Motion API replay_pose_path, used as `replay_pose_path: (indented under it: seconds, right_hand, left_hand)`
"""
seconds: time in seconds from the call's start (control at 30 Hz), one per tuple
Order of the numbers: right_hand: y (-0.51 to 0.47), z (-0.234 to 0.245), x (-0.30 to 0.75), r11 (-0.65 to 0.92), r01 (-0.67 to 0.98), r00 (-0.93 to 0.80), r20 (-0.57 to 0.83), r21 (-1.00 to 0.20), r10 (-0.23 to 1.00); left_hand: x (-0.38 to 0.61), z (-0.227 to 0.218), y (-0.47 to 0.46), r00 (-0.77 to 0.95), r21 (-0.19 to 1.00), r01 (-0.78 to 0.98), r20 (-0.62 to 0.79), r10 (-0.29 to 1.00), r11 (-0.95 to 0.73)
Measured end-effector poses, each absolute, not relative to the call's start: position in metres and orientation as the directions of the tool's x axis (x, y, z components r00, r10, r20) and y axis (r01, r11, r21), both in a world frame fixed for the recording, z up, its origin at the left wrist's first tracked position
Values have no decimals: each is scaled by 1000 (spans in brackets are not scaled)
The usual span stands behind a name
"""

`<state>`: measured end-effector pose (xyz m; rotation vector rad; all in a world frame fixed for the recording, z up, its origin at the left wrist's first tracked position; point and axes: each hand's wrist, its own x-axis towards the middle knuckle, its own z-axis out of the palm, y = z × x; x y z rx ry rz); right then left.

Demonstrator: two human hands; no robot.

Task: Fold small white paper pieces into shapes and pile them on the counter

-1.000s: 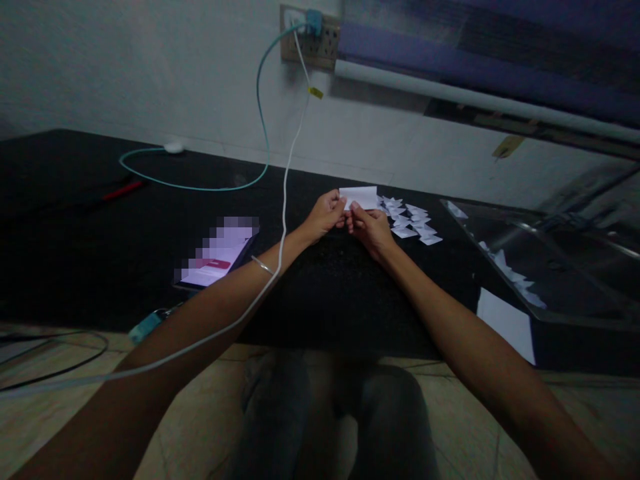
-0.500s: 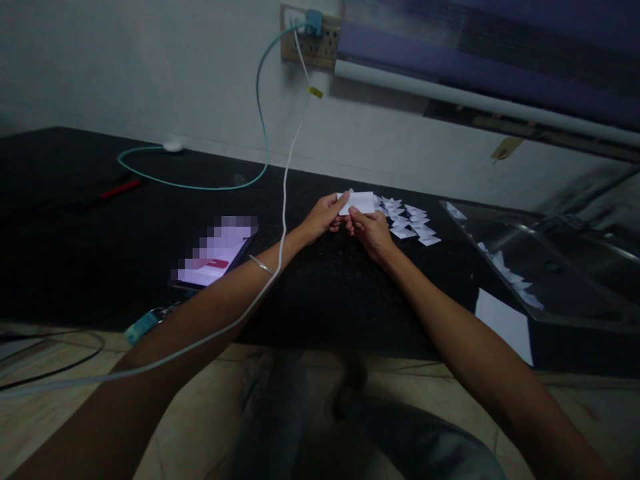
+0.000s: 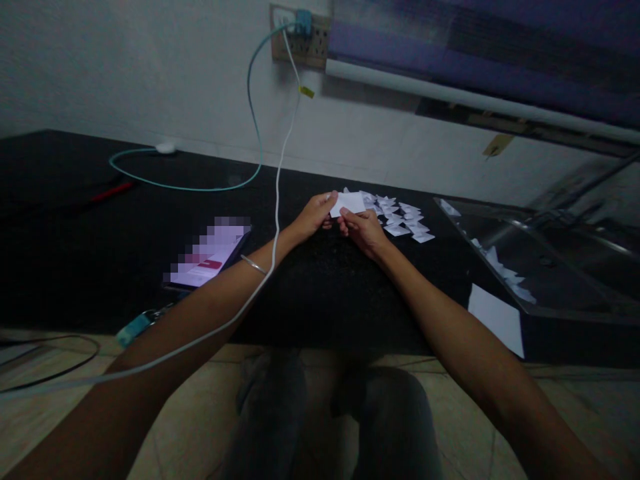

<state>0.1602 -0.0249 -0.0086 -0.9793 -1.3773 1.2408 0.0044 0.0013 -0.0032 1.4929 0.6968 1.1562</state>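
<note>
Both my hands meet over the black counter point(image 3: 100, 227) and hold one small white paper slip point(image 3: 349, 202). My left hand point(image 3: 314, 215) pinches its left end, thumb on top. My right hand point(image 3: 361, 229) pinches its lower edge from the right. Just to the right of the slip lies a pile of several small folded white paper pieces point(image 3: 403, 219) on the counter.
A lit phone point(image 3: 210, 255) lies left of my left arm. A white cable point(image 3: 277, 193) and a teal cable point(image 3: 200, 187) run from a wall socket point(image 3: 299, 30). A steel sink point(image 3: 530, 260) with paper scraps sits at right, a white sheet point(image 3: 495, 317) beside it.
The paper slip has been folded down smaller between my fingers. The view has shifted slightly, so everything sits a little further left.
</note>
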Motion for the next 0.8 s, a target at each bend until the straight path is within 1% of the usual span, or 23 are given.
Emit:
replay_pose_path:
  seconds: [0.13,0.33,0.47,0.57,0.67,0.8]
  right_hand:
    - [-23,-10,162,129,-70,-199,141,-989,970]
    - [-23,-9,161,114,-81,-191,128,-990,973]
    - [-23,-9,162,121,-100,-208,139,-988,968]
    - [-24,-9,164,121,-72,-229,135,-990,964]
    - [-25,-7,167,119,-56,-257,130,-991,958]
    - [-27,-4,168,91,-99,-281,115,-991,953]
  left_hand:
    - [5,-5,4,355,959,-182,270,895,-217]
    - [2,-2,0,314,953,-117,303,900,-280]
    - [-4,6,-6,365,951,-120,309,878,-284]
    - [-9,10,-10,414,950,-134,311,855,-281]
    - [-12,11,-11,444,937,-122,347,826,-328]
    - [-11,7,-7,404,897,-53,421,812,-439]
